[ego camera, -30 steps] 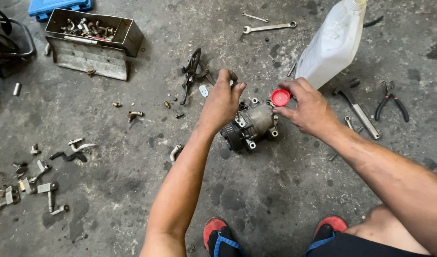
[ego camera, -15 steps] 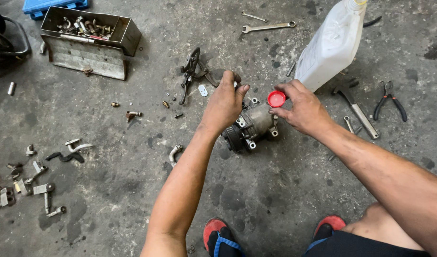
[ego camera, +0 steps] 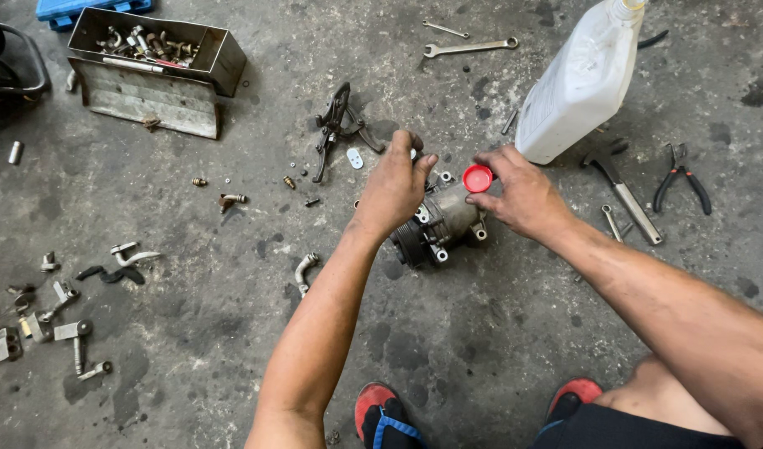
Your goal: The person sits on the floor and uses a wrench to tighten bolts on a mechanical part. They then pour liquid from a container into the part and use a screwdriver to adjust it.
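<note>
- Compressor body: grey metal unit with bolt lugs, lying on its side on the concrete floor, between my two hands and just ahead of my sandals.
- Left hand: draped over the near end of the compressor body, fingers curled down onto its top; I cannot tell whether they pinch a small part. Compared with a second ago this hand sits much the same, steadying the unit.
- Right hand: fingers closed on a red cap, held just above the far end of the unit. The cap has stayed in that grip across the last second, shifting only slightly; I judge a filler port is being served, cap off the bottle.
- White plastic bottle: standing tilted just beyond the right hand, neck uncapped.
- Hammer, pliers: on the floor to the right, well apart from the unit.
- Black puller tool, white washer: just beyond the left hand.
- Spanner: further out, top centre.
- Metal toolbox: open, full of fittings, top left.
- Loose bolts and brackets: scattered at far left.
</note>
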